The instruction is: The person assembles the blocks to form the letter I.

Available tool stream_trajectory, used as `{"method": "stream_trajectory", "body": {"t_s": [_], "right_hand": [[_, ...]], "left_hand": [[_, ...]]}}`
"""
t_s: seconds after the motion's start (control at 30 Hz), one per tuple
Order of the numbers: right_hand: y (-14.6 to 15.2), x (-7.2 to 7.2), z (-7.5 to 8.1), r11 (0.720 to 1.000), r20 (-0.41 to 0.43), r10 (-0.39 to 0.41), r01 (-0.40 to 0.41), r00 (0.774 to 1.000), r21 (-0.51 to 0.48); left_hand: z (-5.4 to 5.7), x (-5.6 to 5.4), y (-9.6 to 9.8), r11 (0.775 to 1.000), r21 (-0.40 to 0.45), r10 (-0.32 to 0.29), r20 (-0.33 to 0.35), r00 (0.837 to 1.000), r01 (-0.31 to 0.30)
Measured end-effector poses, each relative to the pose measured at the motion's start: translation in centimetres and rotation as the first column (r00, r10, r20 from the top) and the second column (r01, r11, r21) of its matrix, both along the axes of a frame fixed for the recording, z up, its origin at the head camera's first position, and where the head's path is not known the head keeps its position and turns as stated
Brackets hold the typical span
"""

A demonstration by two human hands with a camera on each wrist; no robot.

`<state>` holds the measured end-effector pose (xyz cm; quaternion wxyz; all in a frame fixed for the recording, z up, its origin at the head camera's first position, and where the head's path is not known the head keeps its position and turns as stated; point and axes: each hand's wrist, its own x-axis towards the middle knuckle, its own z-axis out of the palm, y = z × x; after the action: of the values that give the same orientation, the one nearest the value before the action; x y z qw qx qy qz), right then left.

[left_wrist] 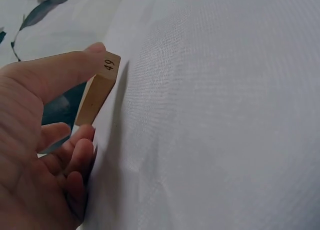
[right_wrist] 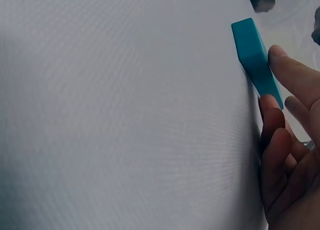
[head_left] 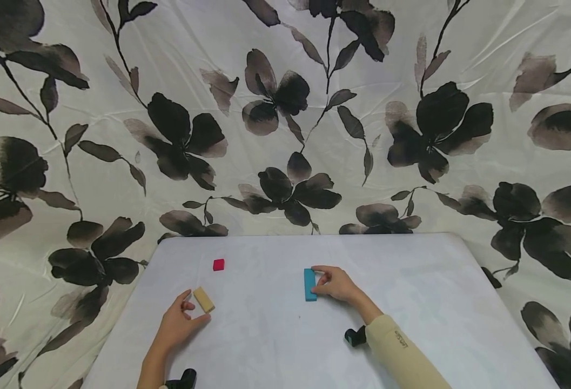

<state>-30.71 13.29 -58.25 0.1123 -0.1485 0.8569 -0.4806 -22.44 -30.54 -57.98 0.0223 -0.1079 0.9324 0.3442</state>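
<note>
Wooden block (head_left: 203,300), head view, is at the left hand (head_left: 178,325), blue block (head_left: 308,285) at the right hand (head_left: 336,284); uneven pressure could skew either. Two blocks, one red cube (head_left: 219,265) on the table (head_left: 266,346). Left wrist: the thumb (left_wrist: 65,71) could slip; one block, grasped or released, I cannot tell. Right wrist: fingertips (right_wrist: 277,53) could tip it; one block, grip equally unclear.

Cube (head_left: 219,265) on table (head_left: 261,346), behind left block (head_left: 204,300), right block (head_left: 309,284) well apart from both
</note>
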Motion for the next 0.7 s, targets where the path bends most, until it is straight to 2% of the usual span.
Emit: {"method": "stream_trajectory", "body": {"t_s": [0.13,0.3,0.5,0.7], "right_hand": [[-0.1,0.4,-0.4,1.0,-0.002,0.004,-0.004,1.0,-0.006],[-0.1,0.8,-0.7,1.0,0.015,-0.003,0.004,1.0,-0.012],[0.2,0.5,-0.5,1.0,0.001,-0.002,0.002,1.0,0.0],[0.3,0.2,0.5,0.999,-0.02,0.03,-0.029,0.999,0.032]], "left_hand": [[0.1,0.1,0.0,0.999,-0.045,-0.03,0.006,1.0,0.03],[-0.3,0.2,-0.1,0.995,-0.085,-0.048,0.011,0.999,0.049],[-0.8,-0.3,0.1,0.995,-0.099,-0.028,0.005,1.0,0.029],[-0.8,-0.9,0.4,0.992,-0.123,0.003,-0.02,1.0,-0.006]]}}
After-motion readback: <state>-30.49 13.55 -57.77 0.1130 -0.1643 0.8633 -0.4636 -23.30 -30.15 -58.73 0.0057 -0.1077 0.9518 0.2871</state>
